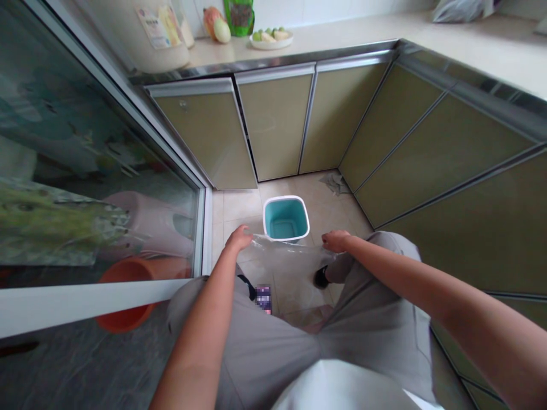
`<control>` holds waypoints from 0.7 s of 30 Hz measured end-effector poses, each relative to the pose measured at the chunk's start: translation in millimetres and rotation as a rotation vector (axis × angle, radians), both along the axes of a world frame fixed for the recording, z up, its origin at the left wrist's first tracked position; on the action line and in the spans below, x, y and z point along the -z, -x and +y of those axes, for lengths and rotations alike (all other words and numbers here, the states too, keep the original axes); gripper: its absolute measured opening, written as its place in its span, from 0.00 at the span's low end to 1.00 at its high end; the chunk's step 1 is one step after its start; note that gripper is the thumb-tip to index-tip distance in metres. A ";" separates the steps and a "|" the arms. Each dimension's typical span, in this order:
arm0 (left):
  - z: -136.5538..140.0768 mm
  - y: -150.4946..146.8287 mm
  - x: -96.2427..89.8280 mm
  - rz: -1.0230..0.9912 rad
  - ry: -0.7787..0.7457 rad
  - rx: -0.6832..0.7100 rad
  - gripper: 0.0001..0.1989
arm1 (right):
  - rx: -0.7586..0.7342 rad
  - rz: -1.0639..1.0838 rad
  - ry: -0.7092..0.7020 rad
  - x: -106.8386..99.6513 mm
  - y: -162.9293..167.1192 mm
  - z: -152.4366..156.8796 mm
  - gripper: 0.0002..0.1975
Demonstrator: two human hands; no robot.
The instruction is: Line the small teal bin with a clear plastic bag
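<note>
A clear plastic bag point(290, 256) is stretched between my two hands, low over the floor. My left hand point(239, 238) is closed on its left edge, and my right hand point(336, 241) grips the right edge with curled fingers. Just beyond the bag stands a teal trash bin point(285, 217) with a white rim, upright on the tiles. Its inside shows bare teal walls and bottom. The bag's upper edge passes close to the bin's near rim; I cannot tell whether they touch.
Cabinets point(276, 122) close off the back and right. The counter point(342, 34) carries a plate of fruit point(271, 40) and a large container point(149, 34). A grey rag point(335, 183) lies in the corner. Left are a glass door point(106, 142) and an orange bucket point(128, 296).
</note>
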State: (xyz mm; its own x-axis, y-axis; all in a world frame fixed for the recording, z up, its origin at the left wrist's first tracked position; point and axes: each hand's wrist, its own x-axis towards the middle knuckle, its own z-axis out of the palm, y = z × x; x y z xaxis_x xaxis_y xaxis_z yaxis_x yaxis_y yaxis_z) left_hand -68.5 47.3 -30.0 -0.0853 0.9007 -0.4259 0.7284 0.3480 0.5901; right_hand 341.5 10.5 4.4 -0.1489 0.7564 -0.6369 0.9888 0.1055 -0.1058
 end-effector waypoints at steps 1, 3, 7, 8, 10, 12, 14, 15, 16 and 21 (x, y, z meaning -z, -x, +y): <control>0.3 -1.0 0.3 0.010 0.009 0.000 0.31 | 0.013 0.005 -0.026 -1.1 -2.8 3.4 0.14; 0.7 -2.5 0.2 0.050 0.033 0.002 0.31 | 0.022 0.015 -0.069 -2.1 -5.6 11.2 0.17; 1.2 -3.1 -0.9 0.091 0.065 0.014 0.31 | 0.028 0.058 -0.099 1.7 -2.2 25.1 0.21; 1.0 -3.8 -1.4 0.093 0.064 0.012 0.30 | 0.034 0.076 -0.107 3.7 -0.1 27.6 0.21; -0.5 -8.1 -3.2 0.096 0.038 -0.003 0.28 | 0.041 0.118 -0.130 8.0 5.1 31.7 0.21; -3.6 -17.0 -5.8 0.080 -0.009 -0.017 0.29 | 0.038 0.156 -0.149 12.0 11.8 34.6 0.18; -7.8 -29.3 -8.9 0.035 -0.049 -0.002 0.32 | 0.023 0.189 -0.149 15.2 19.5 36.2 0.16; -9.9 -35.5 -10.5 0.013 -0.058 0.027 0.32 | 0.012 0.203 -0.137 16.4 23.5 36.5 0.15; -11.7 -41.0 -12.2 0.005 -0.059 0.068 0.32 | -0.004 0.218 -0.119 17.4 27.3 36.6 0.14; -11.4 -45.6 -21.6 0.204 0.013 0.143 0.19 | -0.087 0.250 -0.093 17.9 40.8 38.5 0.14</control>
State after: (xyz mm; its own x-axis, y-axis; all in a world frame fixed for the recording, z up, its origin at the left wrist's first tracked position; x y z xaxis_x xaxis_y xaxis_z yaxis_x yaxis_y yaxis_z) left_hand -22.9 35.9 -8.5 -0.0424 0.9044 -0.4246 0.8744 0.2392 0.4221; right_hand 300.7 48.9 -13.6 -0.3595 0.7872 -0.5010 0.9200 0.2094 -0.3312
